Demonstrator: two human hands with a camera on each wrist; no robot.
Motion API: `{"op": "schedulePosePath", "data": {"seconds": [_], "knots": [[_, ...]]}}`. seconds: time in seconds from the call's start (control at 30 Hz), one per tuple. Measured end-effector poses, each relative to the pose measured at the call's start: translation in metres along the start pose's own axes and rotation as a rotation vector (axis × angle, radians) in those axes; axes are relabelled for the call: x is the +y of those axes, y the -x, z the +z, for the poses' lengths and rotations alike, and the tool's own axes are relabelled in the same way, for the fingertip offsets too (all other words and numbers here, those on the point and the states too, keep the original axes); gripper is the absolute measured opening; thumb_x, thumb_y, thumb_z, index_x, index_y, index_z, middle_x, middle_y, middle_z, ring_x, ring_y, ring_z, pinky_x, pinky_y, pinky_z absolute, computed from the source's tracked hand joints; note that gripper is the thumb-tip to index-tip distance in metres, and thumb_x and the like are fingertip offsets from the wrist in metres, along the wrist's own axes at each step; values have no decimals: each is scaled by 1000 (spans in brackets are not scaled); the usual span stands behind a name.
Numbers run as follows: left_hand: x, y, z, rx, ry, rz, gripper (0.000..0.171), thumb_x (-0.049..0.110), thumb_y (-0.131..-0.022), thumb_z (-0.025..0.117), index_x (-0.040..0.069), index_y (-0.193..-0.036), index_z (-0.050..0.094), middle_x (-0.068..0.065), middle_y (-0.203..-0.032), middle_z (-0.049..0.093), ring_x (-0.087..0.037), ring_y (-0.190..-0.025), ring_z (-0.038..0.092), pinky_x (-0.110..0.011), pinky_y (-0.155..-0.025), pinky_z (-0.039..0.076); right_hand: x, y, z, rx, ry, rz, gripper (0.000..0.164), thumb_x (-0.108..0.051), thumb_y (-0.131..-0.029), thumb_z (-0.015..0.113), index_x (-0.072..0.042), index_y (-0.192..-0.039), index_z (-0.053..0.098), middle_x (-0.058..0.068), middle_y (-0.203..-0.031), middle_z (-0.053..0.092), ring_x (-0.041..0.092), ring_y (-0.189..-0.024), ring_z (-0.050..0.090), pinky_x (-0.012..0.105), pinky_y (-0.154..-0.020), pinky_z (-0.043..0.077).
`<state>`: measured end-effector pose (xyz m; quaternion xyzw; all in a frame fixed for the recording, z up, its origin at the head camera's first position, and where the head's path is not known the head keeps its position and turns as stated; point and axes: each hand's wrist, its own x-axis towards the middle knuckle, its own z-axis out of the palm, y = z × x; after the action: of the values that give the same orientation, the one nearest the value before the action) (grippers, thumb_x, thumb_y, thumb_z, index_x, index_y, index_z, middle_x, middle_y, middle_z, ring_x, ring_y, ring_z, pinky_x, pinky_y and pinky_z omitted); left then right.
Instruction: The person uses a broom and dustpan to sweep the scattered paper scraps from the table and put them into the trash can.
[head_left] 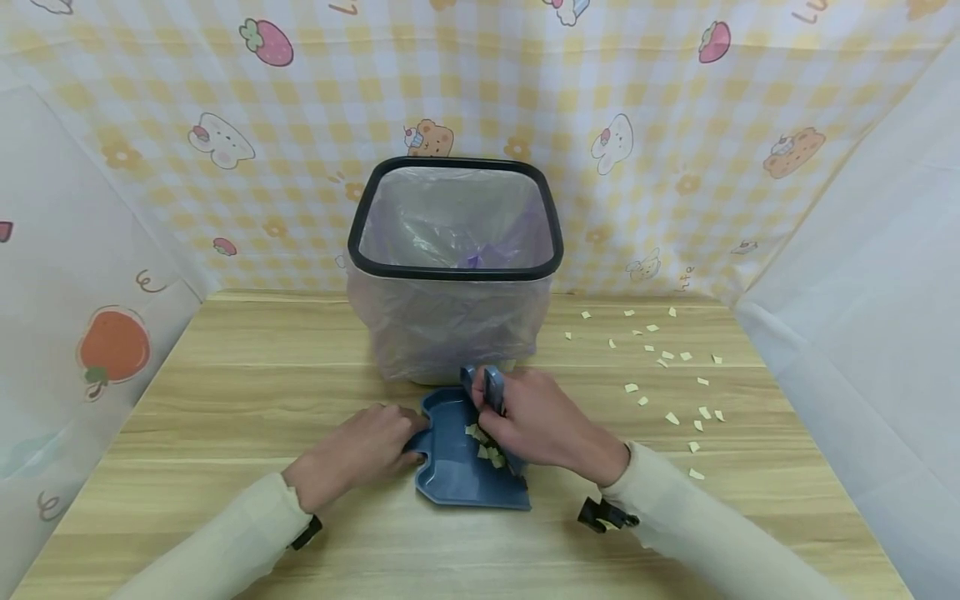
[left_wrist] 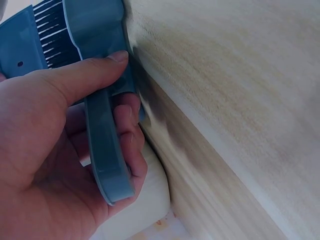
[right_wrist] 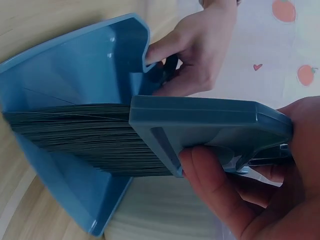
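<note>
A blue dustpan (head_left: 457, 454) lies on the wooden table in front of a bin. My left hand (head_left: 367, 454) grips its handle (left_wrist: 107, 150), thumb on top and fingers curled beneath. With my right hand (head_left: 536, 417) I hold a blue hand brush (right_wrist: 210, 122) by its handle. The brush's dark bristles (right_wrist: 90, 137) reach into the dustpan, as the right wrist view shows. Several pale yellow paper scraps (head_left: 491, 454) lie in the pan beside the brush, partly hidden by my right hand in the head view.
The bin with a black rim (head_left: 457, 273) and a translucent liner (head_left: 457, 325) stands just behind the dustpan. Several more paper scraps (head_left: 667, 356) are scattered over the table's right side. A yellow checked curtain (head_left: 300, 108) hangs at the back, with white sheets at both sides.
</note>
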<state>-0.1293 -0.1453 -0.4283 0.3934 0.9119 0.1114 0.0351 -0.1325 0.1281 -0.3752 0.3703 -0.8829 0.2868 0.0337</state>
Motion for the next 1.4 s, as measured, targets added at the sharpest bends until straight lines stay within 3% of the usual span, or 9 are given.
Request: {"op": "schedulePosePath", "data": {"seconds": [0.37, 0.63, 1.17, 1.4], "knots": [[0, -1, -1, 10, -7, 8, 18, 16, -95, 88, 6, -102, 75, -6, -96, 75, -20, -80, 71, -38, -65, 59, -6, -12, 4, 4, -54, -10, 8, -10, -97, 62, -16, -99, 67, -8, -82, 63, 5, -68, 56, 25, -64, 50], [0, 0, -2, 0, 0, -2, 22, 18, -95, 89, 4, -107, 76, -9, -99, 77, -22, -82, 73, -39, -68, 62, -6, -10, -2, -4, -60, 34, 7, -12, -97, 63, -18, -99, 65, -9, -82, 62, 6, -69, 57, 28, -66, 51], [0, 4, 0, 23, 16, 10, 25, 17, -94, 89, 4, -112, 78, -11, -107, 80, -27, -89, 77, -42, -73, 65, 16, 23, -26, 15, -12, 40, 12, -7, -96, 65, -18, -96, 68, -15, -74, 60, 3, -67, 58, 29, -65, 53], [0, 5, -1, 31, 33, 13, 22, 16, -95, 88, 5, -111, 77, -10, -105, 79, -24, -86, 76, -41, -71, 64, 23, 38, -38, 28, -29, 87, 13, -7, -94, 65, -20, -94, 67, -17, -72, 58, 0, -64, 55, 28, -63, 50]]}}
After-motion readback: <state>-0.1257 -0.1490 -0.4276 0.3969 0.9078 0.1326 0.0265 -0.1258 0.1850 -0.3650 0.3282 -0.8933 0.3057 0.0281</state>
